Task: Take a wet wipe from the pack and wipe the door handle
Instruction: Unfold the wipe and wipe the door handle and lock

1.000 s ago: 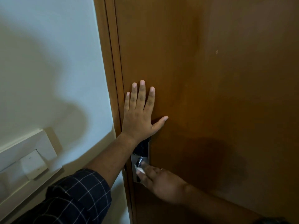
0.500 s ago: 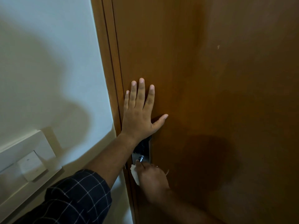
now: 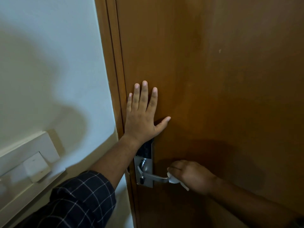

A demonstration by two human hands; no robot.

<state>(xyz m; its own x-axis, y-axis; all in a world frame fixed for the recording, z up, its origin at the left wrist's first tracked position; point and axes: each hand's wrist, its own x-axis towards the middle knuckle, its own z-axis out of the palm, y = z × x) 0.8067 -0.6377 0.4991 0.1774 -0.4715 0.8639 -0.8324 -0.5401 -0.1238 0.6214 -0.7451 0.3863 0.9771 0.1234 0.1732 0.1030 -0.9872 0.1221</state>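
Note:
A silver lever door handle (image 3: 156, 177) sticks out to the right from a metal lock plate (image 3: 148, 167) with a dark panel on top, low on the brown wooden door (image 3: 213, 79). My right hand (image 3: 192, 176) is closed around the handle's free end, with a white wet wipe (image 3: 174, 179) pressed between my fingers and the lever. A corner of the wipe hangs below my hand. Above the lock, my left hand (image 3: 143, 116) lies flat on the door with its fingers spread. The wipe pack is out of view.
The wooden door frame (image 3: 113, 79) runs down the left side of the door. Left of it is a pale wall with a white switch panel (image 3: 32, 163) at lower left. My left forearm crosses in front of the frame.
My right hand has slid to the right with the wipe, from the lock plate along the lever to its free end. The lever now shows. My left hand has stayed flat on the door.

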